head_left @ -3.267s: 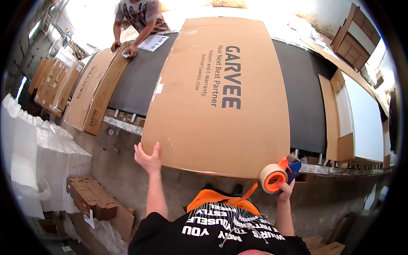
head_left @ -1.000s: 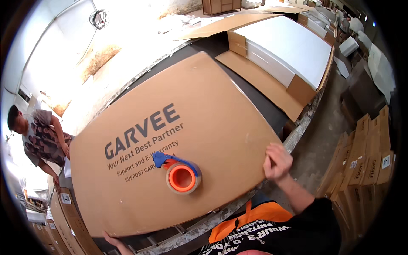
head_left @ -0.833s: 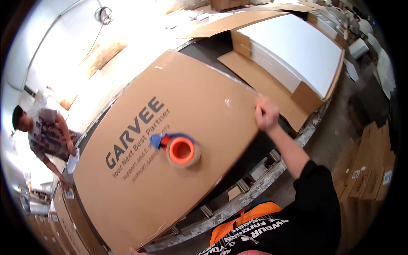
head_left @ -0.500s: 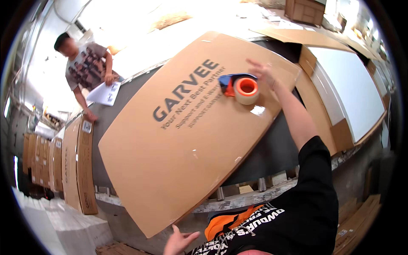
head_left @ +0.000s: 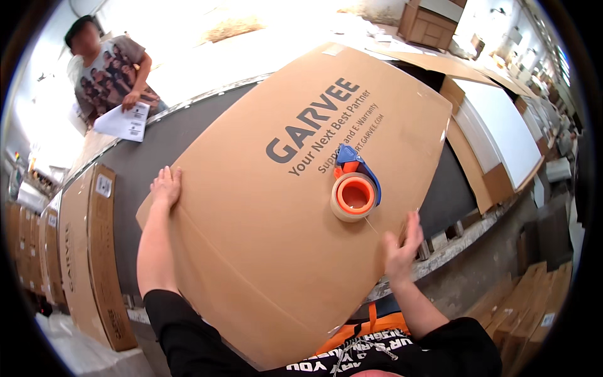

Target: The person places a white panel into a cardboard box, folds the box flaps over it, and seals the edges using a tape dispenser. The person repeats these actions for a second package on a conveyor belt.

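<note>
A large flat cardboard carton [head_left: 251,239] with dark printing lies slanted across the grey conveyor, its near end close to my body. My left hand [head_left: 166,186] rests on the carton's left edge, with its fingers stretched out on the cardboard. At the right edge is my right hand [head_left: 402,248], slightly blurred, fingers extended and thumb apart; whether it touches the carton I cannot tell. On top of the carton lies a tape dispenser [head_left: 355,196] with a blue handle, an orange core and a roll of clear tape. Neither hand is on the dispenser.
The dark conveyor belt [head_left: 220,112] runs beneath the carton. An opened carton [head_left: 468,147] with a white panel stands at the right. Several upright cartons [head_left: 100,251] line the left end. Across the belt, a person [head_left: 112,69] holds printed sheets [head_left: 125,122]. Flat cardboard [head_left: 527,308] leans lower right.
The carton has come nearer and turned slightly. My left hand has moved up onto its left edge. My right hand has left the dispenser's far side for the near right edge.
</note>
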Tool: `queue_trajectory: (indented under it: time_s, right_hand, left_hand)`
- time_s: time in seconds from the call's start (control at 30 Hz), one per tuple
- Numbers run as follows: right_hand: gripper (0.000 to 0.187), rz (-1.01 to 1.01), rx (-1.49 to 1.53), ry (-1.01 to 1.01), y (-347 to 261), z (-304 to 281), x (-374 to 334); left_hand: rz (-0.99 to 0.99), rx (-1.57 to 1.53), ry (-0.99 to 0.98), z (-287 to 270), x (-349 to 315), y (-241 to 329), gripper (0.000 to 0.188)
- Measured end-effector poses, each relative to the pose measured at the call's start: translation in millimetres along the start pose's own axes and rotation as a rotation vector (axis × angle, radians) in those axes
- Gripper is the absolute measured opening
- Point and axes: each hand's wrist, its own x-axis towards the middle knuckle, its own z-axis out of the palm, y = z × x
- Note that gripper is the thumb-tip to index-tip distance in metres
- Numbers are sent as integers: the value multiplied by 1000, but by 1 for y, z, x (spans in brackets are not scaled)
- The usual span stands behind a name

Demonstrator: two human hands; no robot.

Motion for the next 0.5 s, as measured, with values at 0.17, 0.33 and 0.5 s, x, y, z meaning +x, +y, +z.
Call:
queue_trajectory:
  time_s: [0.17,0.33,0.5]
  right_hand:
    - [76,23,-16,-10,-8,13,-16]
    - [75,-8,-84,-16,-11,13,-18]
    - [67,-54,24,-20,0,11,-13]
  left_hand:
    - [-150,-69,-71,-8,46,11,62]
    - [-119,-252,-38,-29,33,19,62]
    - [-130,-267,-68,-6,26,0,63]
